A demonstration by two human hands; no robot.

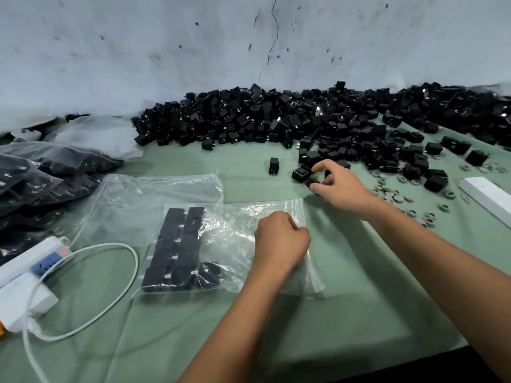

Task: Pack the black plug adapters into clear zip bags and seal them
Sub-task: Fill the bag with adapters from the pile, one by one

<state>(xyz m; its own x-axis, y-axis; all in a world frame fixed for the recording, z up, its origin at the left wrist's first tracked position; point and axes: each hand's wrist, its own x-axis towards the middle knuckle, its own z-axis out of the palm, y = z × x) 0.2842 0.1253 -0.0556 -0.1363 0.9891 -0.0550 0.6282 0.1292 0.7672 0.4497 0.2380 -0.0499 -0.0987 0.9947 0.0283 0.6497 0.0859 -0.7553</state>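
Green cloth table (345,286) running up against a cracked grey wall (193,51), black plug adapters heaped (276,117) along the back. Lying flat in front, a clear zip bag (235,244), part filled, two neat columns of adapters (179,244) stacked at its closed end. Left hand (280,241) clenching around the bag's open mouth, pinching the plastic. Right hand (336,183) reaching to the edge of the heap, fingers curling around loose adapters (302,174), seemingly more than one at once. Empty bags (154,203) waiting just behind; filled bags (41,175) piling at the left, beside a white power strip (36,261).

Probably filling in progress, sealing not yet due. Best kept going by holding the mouth wide and raised, sliding each handful in flat to continue the rows, prongs all facing one way, leaving slack near the zip for a clean press shut.

No brand, label or writing legible anywhere.
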